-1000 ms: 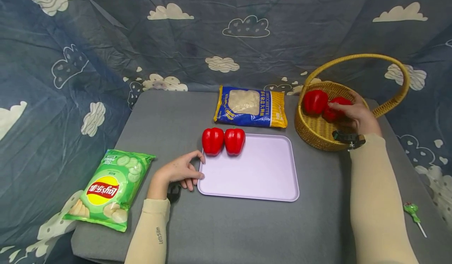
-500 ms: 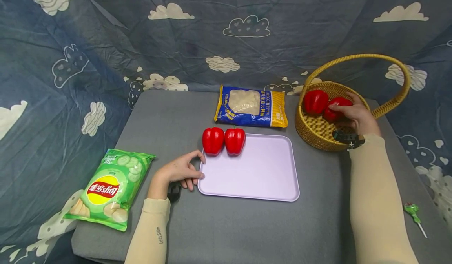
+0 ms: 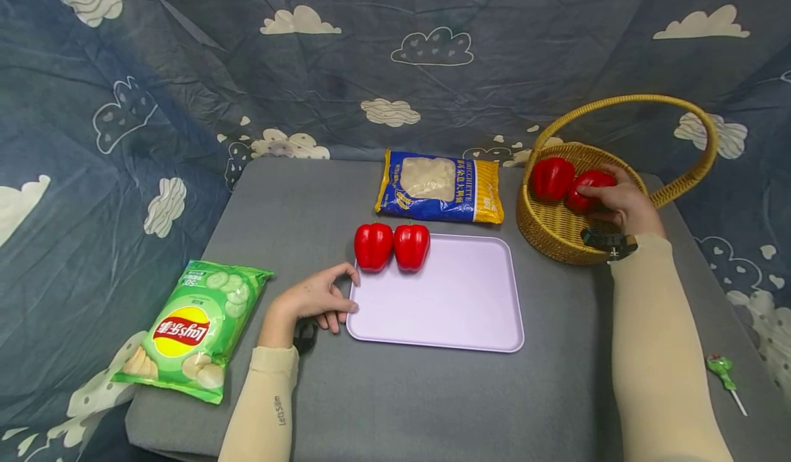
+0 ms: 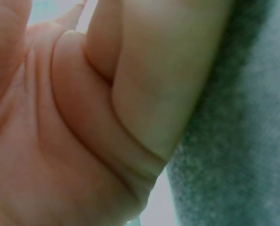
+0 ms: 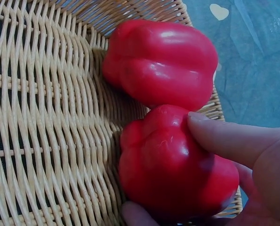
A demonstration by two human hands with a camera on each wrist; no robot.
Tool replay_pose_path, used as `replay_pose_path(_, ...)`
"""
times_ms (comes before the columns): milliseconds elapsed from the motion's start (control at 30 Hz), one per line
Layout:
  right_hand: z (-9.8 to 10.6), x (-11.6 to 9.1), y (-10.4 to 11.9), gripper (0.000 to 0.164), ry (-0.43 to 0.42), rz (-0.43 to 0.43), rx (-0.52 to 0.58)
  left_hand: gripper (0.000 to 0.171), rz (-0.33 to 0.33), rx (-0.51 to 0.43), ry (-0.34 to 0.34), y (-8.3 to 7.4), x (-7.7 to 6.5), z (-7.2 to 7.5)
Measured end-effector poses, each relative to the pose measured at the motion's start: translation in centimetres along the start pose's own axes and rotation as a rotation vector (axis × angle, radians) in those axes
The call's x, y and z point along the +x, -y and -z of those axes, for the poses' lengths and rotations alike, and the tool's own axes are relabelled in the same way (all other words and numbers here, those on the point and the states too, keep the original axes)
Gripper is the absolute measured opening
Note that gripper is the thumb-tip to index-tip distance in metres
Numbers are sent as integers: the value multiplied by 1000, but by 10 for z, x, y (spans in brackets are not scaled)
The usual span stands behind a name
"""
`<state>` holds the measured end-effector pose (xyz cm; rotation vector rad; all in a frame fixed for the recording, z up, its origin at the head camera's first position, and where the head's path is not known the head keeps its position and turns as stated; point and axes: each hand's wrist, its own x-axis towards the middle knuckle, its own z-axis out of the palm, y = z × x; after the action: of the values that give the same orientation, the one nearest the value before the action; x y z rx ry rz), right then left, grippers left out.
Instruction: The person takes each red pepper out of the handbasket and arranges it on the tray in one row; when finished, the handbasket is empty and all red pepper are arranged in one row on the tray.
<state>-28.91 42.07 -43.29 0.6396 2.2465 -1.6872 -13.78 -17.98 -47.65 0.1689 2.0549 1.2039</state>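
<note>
My right hand [image 3: 629,202] reaches into the wicker basket [image 3: 544,237] and grips a red bell pepper [image 5: 172,165], thumb on one side and fingers round the other. A second red bell pepper [image 5: 163,61] lies against it inside the basket. At the left edge of the lilac tray [image 3: 445,311], my left hand [image 3: 315,296] pinches the rim between thumb and fingers. Two more red peppers, a left one [image 3: 373,248] and a right one [image 3: 411,248], sit side by side at that tray's back left corner. The left wrist view is mostly palm and curled fingers.
A blue and yellow pasta bag [image 3: 439,186] lies behind the tray. To the left is a green chip bag [image 3: 185,331]. A green lollipop [image 3: 721,368] lies by the right edge of the grey table [image 3: 432,407]. The basket's tall handle [image 3: 643,98] arches above its opening.
</note>
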Motion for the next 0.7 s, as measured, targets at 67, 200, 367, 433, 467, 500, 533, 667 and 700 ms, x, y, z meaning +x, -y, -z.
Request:
replay_pose_path(67,0,1,0,100,-3,-2,-3,45,5,-3,1,0,0,0)
replay_pose_path(200,1,1,-1,100,-3,5,-15,46,5,-4,3,0,1,0)
replay_pose_path(367,1,1,-1,98,2,12,-18,47,-1,0,-3,0,0,-1)
replay_pose_path(433,0,1,-1,98,-1,15,-20,46,-3,1,-5,-1,0,-1)
replay_pose_path(467,0,1,-1,97,-5,16,-25,46,-4,1,-5,-1,0,-1)
replay_pose_path(500,1,1,-1,97,-9,16,-27,46,-6,1,-5,-1,-1,-1)
replay_pose_path(533,1,1,-1,97,-15,15,-30,46,-8,1,-4,-1,-1,-1)
replay_pose_path(667,2,0,0,97,-33,16,-39,46,-11,-2,-1,-1,-1,-1)
replay_pose_path(700,2,-1,0,97,-35,15,-37,46,-13,-3,-1,-1,-1,-1)
